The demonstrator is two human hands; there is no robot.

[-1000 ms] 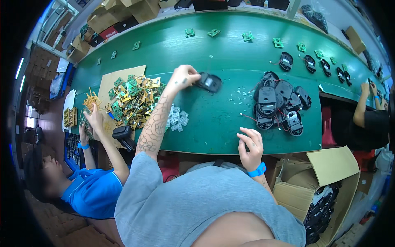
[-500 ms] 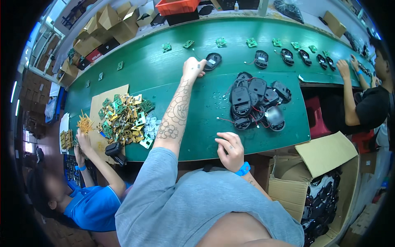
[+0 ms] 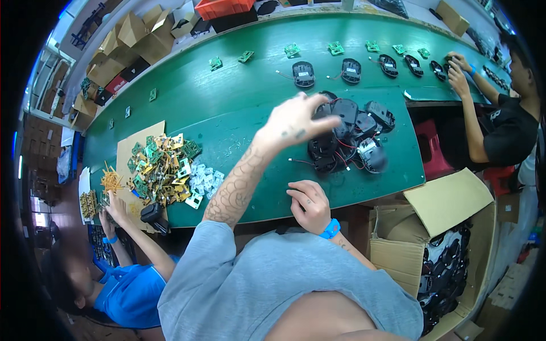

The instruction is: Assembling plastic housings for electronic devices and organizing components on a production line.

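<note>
My left hand (image 3: 297,122) is open above the table, thumb and fingers spread, with nothing in it. Its fingertips reach over the left side of a pile of black plastic casings (image 3: 345,108), several with thin wires and plugs, and partly cover it. Just beyond the hand, a black oval casing (image 3: 303,74) lies by itself, its wire trailing left. My right hand (image 3: 310,206) rests near the table's front edge with its fingers curled in. Nothing shows in it. A blue band (image 3: 331,228) circles that wrist.
Green circuit boards (image 3: 292,50) and more casings (image 3: 351,71) stand in rows along the green table (image 3: 250,199). Left lies a heap of boards (image 3: 165,165) beside a person in blue. At right sits a person in black, near an open carton (image 3: 398,267) of black parts.
My left hand has left the single oval casing and come back and right, over the pile, its fingers opening. The person at right has brought both hands together. My view has shifted slightly.
</note>
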